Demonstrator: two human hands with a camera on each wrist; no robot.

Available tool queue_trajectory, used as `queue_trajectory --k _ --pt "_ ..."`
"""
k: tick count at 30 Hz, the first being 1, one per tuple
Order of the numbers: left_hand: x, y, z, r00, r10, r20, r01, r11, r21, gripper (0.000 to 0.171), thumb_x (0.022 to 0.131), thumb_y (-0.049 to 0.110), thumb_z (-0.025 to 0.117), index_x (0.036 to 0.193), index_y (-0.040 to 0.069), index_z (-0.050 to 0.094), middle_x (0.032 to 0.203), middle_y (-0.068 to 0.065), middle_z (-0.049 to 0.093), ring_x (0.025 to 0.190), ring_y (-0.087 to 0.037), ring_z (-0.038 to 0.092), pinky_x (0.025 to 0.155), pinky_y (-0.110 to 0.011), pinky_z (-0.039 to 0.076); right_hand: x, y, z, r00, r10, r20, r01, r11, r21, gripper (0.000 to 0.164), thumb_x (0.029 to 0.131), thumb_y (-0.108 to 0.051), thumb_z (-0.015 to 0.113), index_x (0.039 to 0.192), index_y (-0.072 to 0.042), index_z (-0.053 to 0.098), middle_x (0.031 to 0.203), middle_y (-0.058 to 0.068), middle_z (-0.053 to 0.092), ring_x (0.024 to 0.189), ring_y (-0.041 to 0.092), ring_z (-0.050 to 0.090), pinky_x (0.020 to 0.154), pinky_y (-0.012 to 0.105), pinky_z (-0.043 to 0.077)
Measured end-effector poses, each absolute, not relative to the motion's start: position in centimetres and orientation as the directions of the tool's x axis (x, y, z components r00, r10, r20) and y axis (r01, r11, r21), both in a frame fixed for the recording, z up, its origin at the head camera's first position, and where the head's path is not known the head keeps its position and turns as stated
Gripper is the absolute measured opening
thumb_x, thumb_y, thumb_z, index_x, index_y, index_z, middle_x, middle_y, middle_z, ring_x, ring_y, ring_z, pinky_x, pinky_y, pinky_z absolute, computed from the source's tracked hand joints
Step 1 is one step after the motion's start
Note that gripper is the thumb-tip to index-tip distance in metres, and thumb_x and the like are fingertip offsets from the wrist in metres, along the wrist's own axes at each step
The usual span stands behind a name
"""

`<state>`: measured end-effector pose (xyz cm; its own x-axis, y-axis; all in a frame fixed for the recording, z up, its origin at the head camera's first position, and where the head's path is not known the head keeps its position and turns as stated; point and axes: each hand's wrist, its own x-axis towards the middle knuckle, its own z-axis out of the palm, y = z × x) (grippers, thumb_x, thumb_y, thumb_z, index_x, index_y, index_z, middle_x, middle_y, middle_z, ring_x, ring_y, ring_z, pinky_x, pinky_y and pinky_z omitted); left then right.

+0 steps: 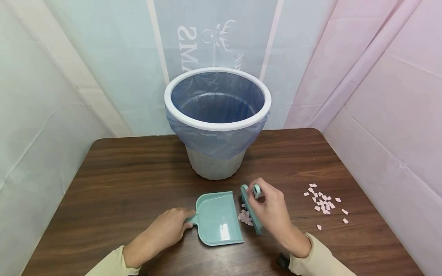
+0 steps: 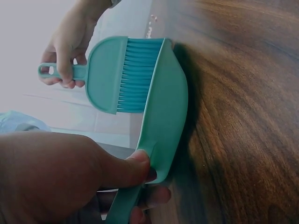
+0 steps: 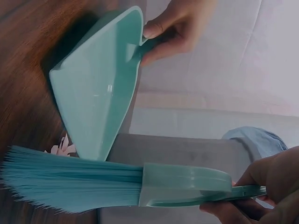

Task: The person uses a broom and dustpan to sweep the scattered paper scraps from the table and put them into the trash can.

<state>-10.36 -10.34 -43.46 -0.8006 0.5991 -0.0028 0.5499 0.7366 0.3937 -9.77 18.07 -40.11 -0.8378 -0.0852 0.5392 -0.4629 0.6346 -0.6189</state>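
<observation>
A mint-green dustpan (image 1: 219, 218) lies on the table with its open edge to the right; my left hand (image 1: 169, 228) grips its short handle, thumb on top in the left wrist view. My right hand (image 1: 271, 207) holds a matching hand brush (image 2: 107, 77) by its looped handle. The brush stands upright just right of the dustpan's lip, blue-green bristles (image 3: 70, 179) down on the table. Between bristles and lip sits a small heap of pale paper scraps (image 1: 245, 217), partly hidden by the brush. No scraps show inside the pan.
Behind the pan stands a white bin (image 1: 216, 166) with a blue liner bag over its rim. More paper scraps (image 1: 322, 203) lie scattered at the right of the wooden table (image 1: 138, 172). Pale cloth walls (image 1: 390, 126) enclose the back and sides.
</observation>
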Motion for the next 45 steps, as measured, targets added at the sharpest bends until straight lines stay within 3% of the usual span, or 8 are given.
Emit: queue_trajectory --k 10,16,23,32,36,45 --pt "-10.2 -10.3 -43.4 -0.802 0.597 -0.016 0.542 0.739 0.401 0.025 0.082 0.013 0.071 0.107 0.01 0.066 0.096 -0.003 0.068 0.09 -0.02 0.065 0.07 -0.037 0.054 -9.5 16.6 -40.1 -0.853 -0.094 0.513 -0.467 0.577 -0.67 0.023 0.081 0.005 0.06 0.088 -0.017 0.057 0.082 -0.006 0.061 0.068 0.007 0.059 0.054 0.022 0.052" --pt "-10.2 -10.4 -43.4 -0.802 0.597 -0.026 0.536 0.738 0.41 0.025 0.083 0.012 0.07 0.107 0.01 0.066 0.094 -0.002 0.067 0.088 -0.019 0.064 0.069 -0.036 0.054 -9.4 15.8 -40.1 -0.851 -0.092 0.518 -0.479 0.544 -0.689 0.024 0.081 0.007 0.059 0.086 -0.016 0.058 0.082 -0.005 0.062 0.069 0.008 0.061 0.057 0.017 0.051" --pt "-10.1 -10.4 -43.3 -0.8 0.599 -0.034 0.535 0.738 0.412 0.026 0.083 0.013 0.07 0.108 0.009 0.066 0.095 -0.003 0.067 0.089 -0.019 0.064 0.07 -0.037 0.054 -9.4 15.1 -40.2 -0.83 -0.117 0.545 -0.523 0.502 -0.689 0.025 0.08 0.009 0.059 0.087 -0.015 0.059 0.082 -0.004 0.062 0.071 0.009 0.062 0.057 0.022 0.054" --pt "-10.2 -10.5 -43.5 -0.799 0.6 -0.028 0.538 0.736 0.412 0.026 0.083 0.014 0.07 0.108 0.01 0.066 0.094 -0.002 0.067 0.088 -0.018 0.064 0.068 -0.036 0.053 -9.7 15.4 -39.5 -0.827 -0.042 0.561 -0.528 0.401 -0.749 0.022 0.081 0.01 0.061 0.088 -0.01 0.058 0.086 0.001 0.066 0.072 0.013 0.064 0.053 0.02 0.052" --pt "-10.2 -10.5 -43.5 -0.798 0.602 -0.022 0.54 0.731 0.418 0.022 0.083 0.014 0.07 0.104 0.012 0.065 0.089 0.002 0.065 0.083 -0.014 0.063 0.065 -0.034 0.052 -10.1 16.3 -39.4 -0.822 -0.015 0.569 -0.519 0.431 -0.738 0.022 0.08 0.011 0.061 0.088 -0.009 0.057 0.085 0.002 0.066 0.072 0.013 0.064 0.052 0.018 0.051" --pt "-10.4 -10.6 -43.5 -0.798 0.602 -0.022 0.537 0.728 0.427 0.026 0.083 0.013 0.07 0.109 0.01 0.066 0.095 -0.001 0.068 0.085 -0.015 0.064 0.067 -0.035 0.053 -10.2 17.3 -39.9 -0.857 -0.055 0.512 -0.464 0.513 -0.722 0.02 0.082 0.005 0.063 0.09 -0.013 0.057 0.084 -0.004 0.065 0.068 0.008 0.061 0.051 0.019 0.05"
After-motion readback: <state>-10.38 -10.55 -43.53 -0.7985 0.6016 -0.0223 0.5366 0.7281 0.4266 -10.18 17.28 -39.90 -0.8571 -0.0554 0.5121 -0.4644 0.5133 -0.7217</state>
